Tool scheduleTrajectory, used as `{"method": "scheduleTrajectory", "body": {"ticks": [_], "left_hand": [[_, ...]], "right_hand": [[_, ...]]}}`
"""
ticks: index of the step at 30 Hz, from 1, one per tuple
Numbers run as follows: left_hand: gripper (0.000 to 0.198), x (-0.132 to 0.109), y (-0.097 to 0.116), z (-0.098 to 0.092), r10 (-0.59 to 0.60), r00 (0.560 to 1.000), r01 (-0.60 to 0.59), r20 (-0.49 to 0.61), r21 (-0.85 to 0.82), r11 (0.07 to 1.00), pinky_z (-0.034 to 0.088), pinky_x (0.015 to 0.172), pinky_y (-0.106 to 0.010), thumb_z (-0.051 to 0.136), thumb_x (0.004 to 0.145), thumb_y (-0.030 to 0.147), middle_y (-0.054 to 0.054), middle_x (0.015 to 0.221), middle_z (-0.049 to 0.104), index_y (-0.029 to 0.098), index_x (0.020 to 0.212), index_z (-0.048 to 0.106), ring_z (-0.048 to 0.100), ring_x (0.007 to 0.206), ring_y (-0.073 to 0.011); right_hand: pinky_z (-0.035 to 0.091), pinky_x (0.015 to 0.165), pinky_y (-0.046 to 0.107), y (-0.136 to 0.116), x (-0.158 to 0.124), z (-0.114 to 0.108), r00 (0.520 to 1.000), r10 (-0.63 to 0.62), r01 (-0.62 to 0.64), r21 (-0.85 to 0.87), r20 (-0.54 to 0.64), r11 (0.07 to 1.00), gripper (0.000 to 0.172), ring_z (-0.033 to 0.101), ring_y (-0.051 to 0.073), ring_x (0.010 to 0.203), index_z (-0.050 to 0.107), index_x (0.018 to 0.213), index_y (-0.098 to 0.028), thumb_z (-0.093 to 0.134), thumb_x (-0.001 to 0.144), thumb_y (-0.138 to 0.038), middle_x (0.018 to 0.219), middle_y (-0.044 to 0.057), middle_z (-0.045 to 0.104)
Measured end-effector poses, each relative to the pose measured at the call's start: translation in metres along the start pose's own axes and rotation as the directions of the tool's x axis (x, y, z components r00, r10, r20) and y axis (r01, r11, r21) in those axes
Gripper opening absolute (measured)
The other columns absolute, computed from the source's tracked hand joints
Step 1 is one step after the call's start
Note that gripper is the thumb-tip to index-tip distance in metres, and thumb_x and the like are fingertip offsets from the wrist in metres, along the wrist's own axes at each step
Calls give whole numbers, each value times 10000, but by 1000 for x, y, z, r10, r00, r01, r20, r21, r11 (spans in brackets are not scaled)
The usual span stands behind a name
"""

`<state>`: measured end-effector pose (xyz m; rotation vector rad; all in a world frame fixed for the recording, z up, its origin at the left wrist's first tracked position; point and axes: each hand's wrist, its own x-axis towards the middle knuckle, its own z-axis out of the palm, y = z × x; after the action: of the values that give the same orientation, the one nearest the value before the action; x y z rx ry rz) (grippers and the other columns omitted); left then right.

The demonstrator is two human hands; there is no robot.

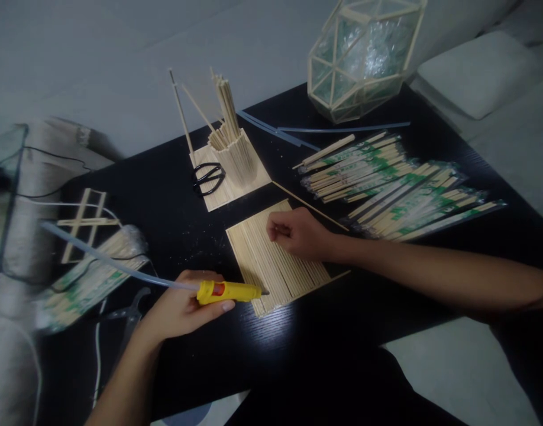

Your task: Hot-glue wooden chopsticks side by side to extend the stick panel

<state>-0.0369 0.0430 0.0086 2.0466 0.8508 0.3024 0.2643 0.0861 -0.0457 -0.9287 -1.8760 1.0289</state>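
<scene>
My left hand [187, 305] is closed around a yellow hot glue gun [229, 291], with a long translucent glue stick [120, 266] running out of its back. The gun's nozzle is at the near-left edge of a flat panel of wooden sticks [262, 254] laid side by side on the table. A narrow dark gap shows between some of the sticks. Over the panel's right part rests my right hand [293, 231], its fingers curled together. Whatever those fingers hold, if anything, is hidden.
Behind the panel, a stick-built cup [240, 160] full of sticks stands on a square stick base with black-handled scissors [208, 178]. Wrapped chopsticks [400, 189] lie right. A faceted stick frame [360, 65] stands at the back. Left are a chopstick pack [94, 278] and cables.
</scene>
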Motion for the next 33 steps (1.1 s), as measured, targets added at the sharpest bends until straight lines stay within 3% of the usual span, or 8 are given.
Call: {"method": "scheduleTrajectory", "body": {"ticks": [10,19,24,29,33], "left_hand": [[266,-3,-6,-4,-25,993,33,-115,67,997,386,469,-187,722,982,261,40,666,580,191,746,621,536,521,-87],[238,-3,-9,-3,-9,960,44,-279,120,992,480,482,-166,771,938,272,28,664,657,185,732,687,598,501,-92],[141,-3,-9,-1,-65,940,103,-335,97,990,523,483,-182,784,914,276,22,693,730,190,805,763,654,513,-117],[217,1,-6,-1,-81,921,129,-381,101,986,501,457,-186,775,910,312,38,626,702,198,728,738,626,478,-116],[241,0,-9,0,-161,902,215,-400,93,972,551,514,-220,756,922,397,10,680,773,202,788,801,685,531,-153]], "right_hand": [[294,598,241,-1,1,0,1000,29,-29,-10,6,1000,186,408,87,544,581,732,-203,547,777,-25,575,-96,461],[299,603,245,-1,0,0,1000,18,-18,-2,5,1000,189,408,84,548,584,734,-200,541,784,-23,579,-96,454],[302,603,244,0,0,1,1000,8,-8,3,1,1000,196,407,81,550,584,730,-198,539,774,-12,583,-96,465],[306,605,243,-1,0,0,1000,27,-27,2,7,1000,195,412,85,555,583,725,-200,545,773,-15,578,-94,459],[296,590,238,-2,1,0,1000,24,-24,-3,10,1000,195,404,85,541,580,719,-203,536,765,-19,567,-95,445]]}}
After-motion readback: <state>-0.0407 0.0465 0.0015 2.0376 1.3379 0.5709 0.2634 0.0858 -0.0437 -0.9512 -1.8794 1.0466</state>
